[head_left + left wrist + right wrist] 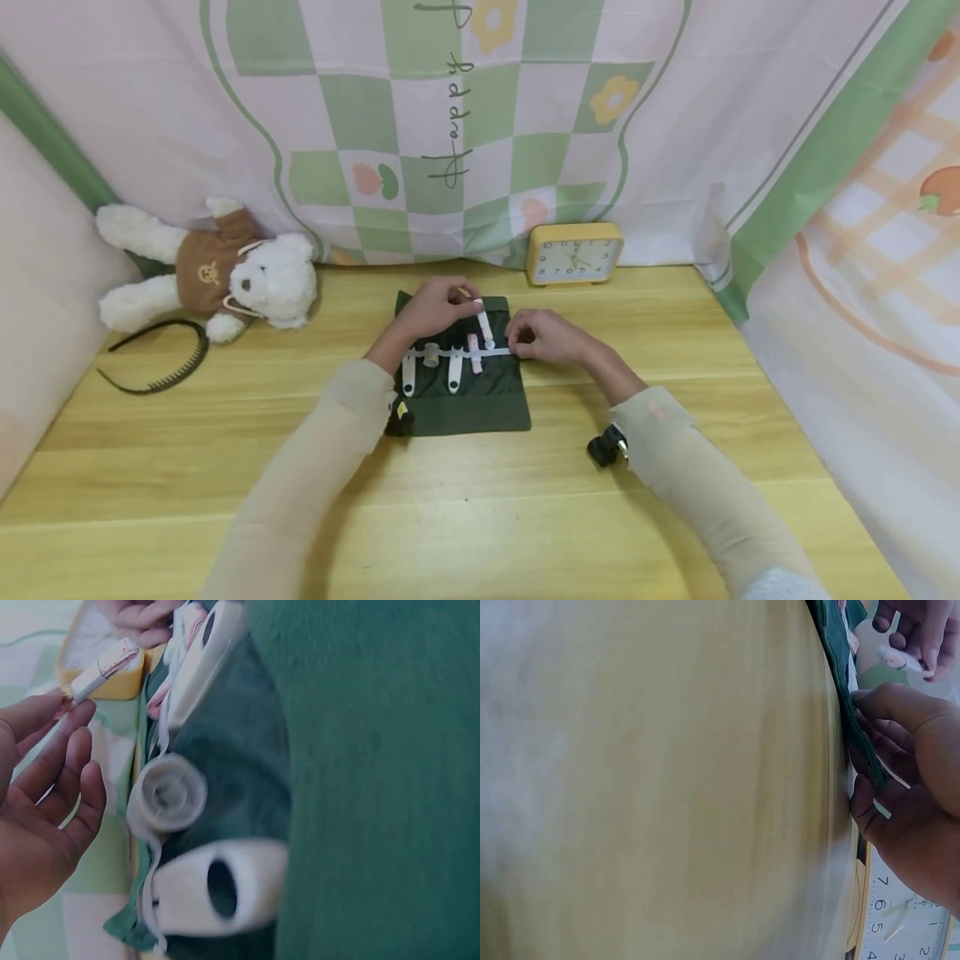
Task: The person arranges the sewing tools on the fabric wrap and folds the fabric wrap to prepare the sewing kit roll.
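Note:
A dark green cloth organizer (465,414) lies unfolded on the table, with a white elastic strap (497,352) across its middle. My left hand (437,310) pinches a slim white-and-pink stick-shaped tool (106,669) between thumb and fingertips, above the organizer's upper part. At the organizer's right edge, by the strap's end, my right hand (551,335) holds the green cloth between thumb and fingers. Tucked under the strap are two white tools with dark round spots, one at left (221,889), a small round translucent roll (172,793) and a pink-and-white piece (475,353).
Behind the organizer stands a yellow-framed clock (575,254) against a checkered cloth backdrop (420,108). A white plush dog (273,279) in a brown shirt lies at the left, with a black toothed headband (197,354) in front of it on the wooden table (450,517).

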Action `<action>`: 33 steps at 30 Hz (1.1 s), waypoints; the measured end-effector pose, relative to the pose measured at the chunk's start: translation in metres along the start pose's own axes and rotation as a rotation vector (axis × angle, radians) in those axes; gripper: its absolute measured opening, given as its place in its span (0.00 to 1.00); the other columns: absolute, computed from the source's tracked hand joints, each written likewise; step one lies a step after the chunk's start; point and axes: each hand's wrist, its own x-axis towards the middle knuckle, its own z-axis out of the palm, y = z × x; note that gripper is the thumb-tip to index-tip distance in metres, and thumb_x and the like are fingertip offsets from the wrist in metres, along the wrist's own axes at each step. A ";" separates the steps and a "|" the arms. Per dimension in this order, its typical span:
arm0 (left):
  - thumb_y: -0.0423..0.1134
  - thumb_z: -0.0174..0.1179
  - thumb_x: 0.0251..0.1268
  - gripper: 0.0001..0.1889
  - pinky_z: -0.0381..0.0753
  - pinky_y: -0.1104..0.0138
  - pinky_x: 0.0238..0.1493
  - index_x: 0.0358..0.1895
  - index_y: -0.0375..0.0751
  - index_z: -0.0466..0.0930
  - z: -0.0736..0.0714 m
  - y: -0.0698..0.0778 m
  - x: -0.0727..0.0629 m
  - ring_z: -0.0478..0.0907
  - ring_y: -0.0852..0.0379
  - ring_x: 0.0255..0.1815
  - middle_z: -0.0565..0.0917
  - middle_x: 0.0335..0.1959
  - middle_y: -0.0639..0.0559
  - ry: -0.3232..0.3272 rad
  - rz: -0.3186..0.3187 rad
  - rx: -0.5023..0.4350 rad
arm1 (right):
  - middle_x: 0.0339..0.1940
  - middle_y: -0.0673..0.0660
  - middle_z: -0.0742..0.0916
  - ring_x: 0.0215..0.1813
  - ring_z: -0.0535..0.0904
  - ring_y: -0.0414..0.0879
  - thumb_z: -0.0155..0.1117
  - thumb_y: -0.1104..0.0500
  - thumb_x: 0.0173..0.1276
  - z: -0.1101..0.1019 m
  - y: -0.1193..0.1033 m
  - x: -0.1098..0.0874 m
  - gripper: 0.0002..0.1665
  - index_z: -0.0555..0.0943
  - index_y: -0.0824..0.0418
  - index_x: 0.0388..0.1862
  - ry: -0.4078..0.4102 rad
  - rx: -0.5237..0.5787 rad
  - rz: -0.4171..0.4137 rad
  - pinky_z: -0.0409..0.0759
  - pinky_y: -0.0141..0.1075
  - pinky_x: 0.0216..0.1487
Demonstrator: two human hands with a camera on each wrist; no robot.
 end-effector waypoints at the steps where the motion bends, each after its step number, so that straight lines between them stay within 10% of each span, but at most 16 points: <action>1: 0.38 0.64 0.72 0.06 0.81 0.58 0.42 0.45 0.40 0.85 0.003 0.001 0.002 0.84 0.51 0.44 0.87 0.40 0.46 -0.001 0.001 -0.002 | 0.48 0.57 0.84 0.50 0.79 0.50 0.66 0.66 0.69 0.000 0.000 0.000 0.05 0.84 0.59 0.32 0.002 0.001 -0.002 0.78 0.44 0.53; 33: 0.36 0.62 0.74 0.08 0.80 0.61 0.42 0.49 0.37 0.84 0.027 -0.002 0.019 0.82 0.51 0.41 0.86 0.41 0.46 -0.147 -0.050 0.053 | 0.45 0.55 0.84 0.47 0.79 0.47 0.66 0.65 0.69 0.001 0.004 -0.001 0.05 0.84 0.58 0.32 0.012 0.038 -0.022 0.78 0.42 0.50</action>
